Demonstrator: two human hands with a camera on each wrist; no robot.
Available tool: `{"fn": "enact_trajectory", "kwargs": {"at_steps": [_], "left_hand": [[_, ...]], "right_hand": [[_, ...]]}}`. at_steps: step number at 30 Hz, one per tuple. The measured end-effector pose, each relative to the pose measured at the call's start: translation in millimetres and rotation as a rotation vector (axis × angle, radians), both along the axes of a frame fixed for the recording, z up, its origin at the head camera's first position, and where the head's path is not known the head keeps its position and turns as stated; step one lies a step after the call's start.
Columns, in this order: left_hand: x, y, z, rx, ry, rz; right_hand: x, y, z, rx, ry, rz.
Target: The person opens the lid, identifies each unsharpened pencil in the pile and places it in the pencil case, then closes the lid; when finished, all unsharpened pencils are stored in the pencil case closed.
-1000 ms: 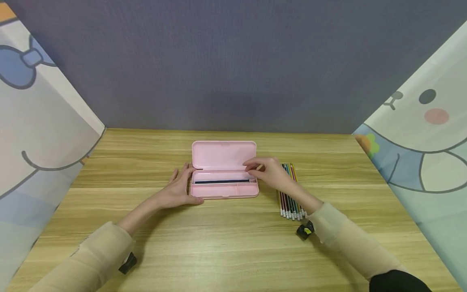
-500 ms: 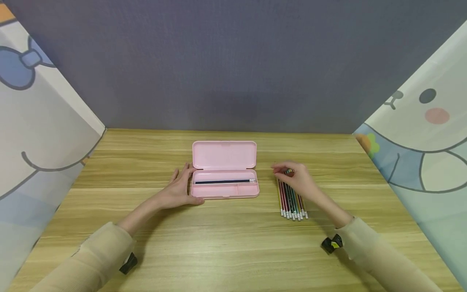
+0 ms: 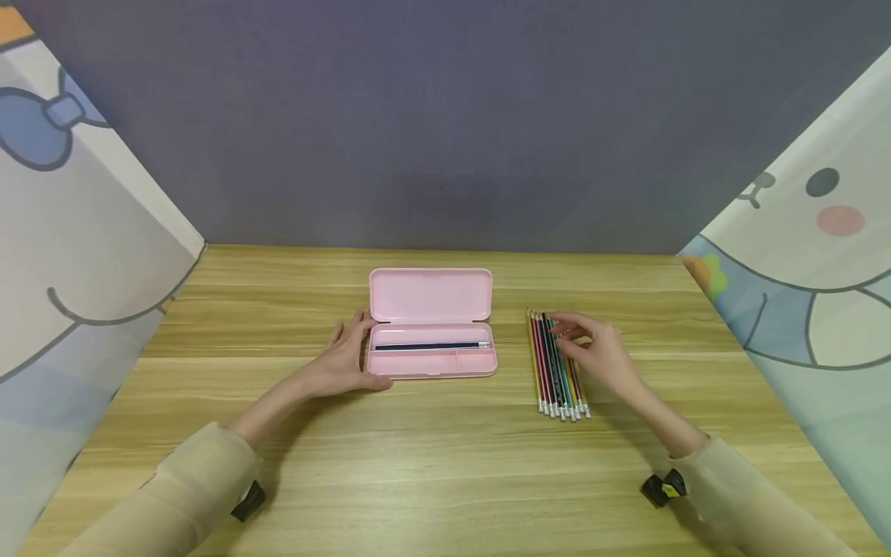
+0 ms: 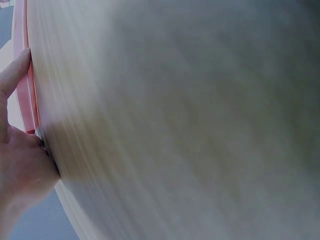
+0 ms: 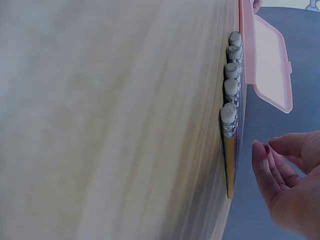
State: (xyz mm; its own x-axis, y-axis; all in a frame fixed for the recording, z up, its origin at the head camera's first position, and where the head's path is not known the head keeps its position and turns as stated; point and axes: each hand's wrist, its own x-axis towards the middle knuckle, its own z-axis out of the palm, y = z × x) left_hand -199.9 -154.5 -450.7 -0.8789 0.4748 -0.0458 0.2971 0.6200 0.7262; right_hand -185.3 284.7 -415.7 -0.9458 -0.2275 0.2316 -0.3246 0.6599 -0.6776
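Observation:
A pink pencil case (image 3: 418,362) lies with its lid (image 3: 430,294) raised behind it. One dark pencil (image 3: 428,346), white eraser at its right end, rests in the long back compartment. My left hand (image 3: 337,367) spans the case's left end, thumb along the front edge and extended fingers by the back corner; in the left wrist view its thumb touches the pink side. Right of the case, several coloured pencils (image 3: 546,371) lie side by side, erasers towards me. Over their far right part hovers my right hand (image 3: 600,354), thumb and fingertips close together, nothing visible between them.
A wooden table (image 3: 431,472) bears everything. Behind it rises a dark grey panel (image 3: 445,139). Cartoon-printed panels stand along the left and right sides.
My right hand has moved rightwards, from the right end of the case to over the loose pencils. The left hand has stayed at the case.

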Motion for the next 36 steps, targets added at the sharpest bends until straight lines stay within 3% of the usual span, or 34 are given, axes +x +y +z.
{"fn": "enact_trajectory", "kwargs": {"at_steps": [6, 16, 36], "left_hand": [[0.0, 0, 0.4, -0.006, -0.005, 0.009], [0.6, 1, 1.1, -0.003, -0.009, 0.004], [0.7, 2, 1.9, -0.007, -0.009, 0.015]], "right_hand": [[6.5, 1, 0.1, 0.004, -0.01, -0.009], [16.3, 6, -2.0, 0.119, -0.055, -0.068], [21.5, 7, -0.3, 0.152, -0.113, -0.115]]}}
